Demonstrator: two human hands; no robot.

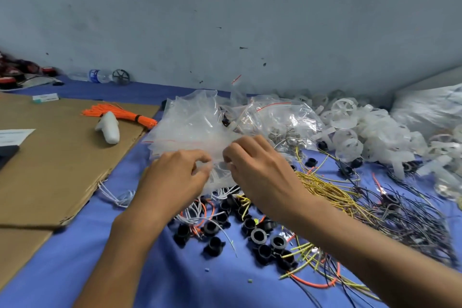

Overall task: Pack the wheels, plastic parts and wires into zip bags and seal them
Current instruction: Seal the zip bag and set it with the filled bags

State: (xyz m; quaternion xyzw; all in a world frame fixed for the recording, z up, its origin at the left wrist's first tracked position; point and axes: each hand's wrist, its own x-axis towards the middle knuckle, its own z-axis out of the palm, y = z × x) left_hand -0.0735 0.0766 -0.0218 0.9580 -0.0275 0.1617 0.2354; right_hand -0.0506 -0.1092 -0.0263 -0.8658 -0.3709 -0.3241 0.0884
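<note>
Zip bags [190, 127] lie in a loose clear heap at the middle of a blue cloth [125, 270], red seal lines showing through the film. At the heap's near edge the left hand [172, 177] pinches the film with curled fingers, and the right hand [260, 170] pinches it just beside, fingertips bent down against the thumb; the two hands almost touch. Below them black parts [257, 235] lie scattered among white and orange wires. Yellow wires [325, 187] run out from under the right wrist, and a tangle of dark wires [412, 220] lies further right. Behind the heap sits a filled bag [282, 117], and beside it white wheels [350, 127] pile up toward the wall. To the left, cardboard [50, 157] bears an orange bundle [117, 112] with a white piece [110, 127] resting against it. A bottle [96, 75] lies far back by the wall.
</note>
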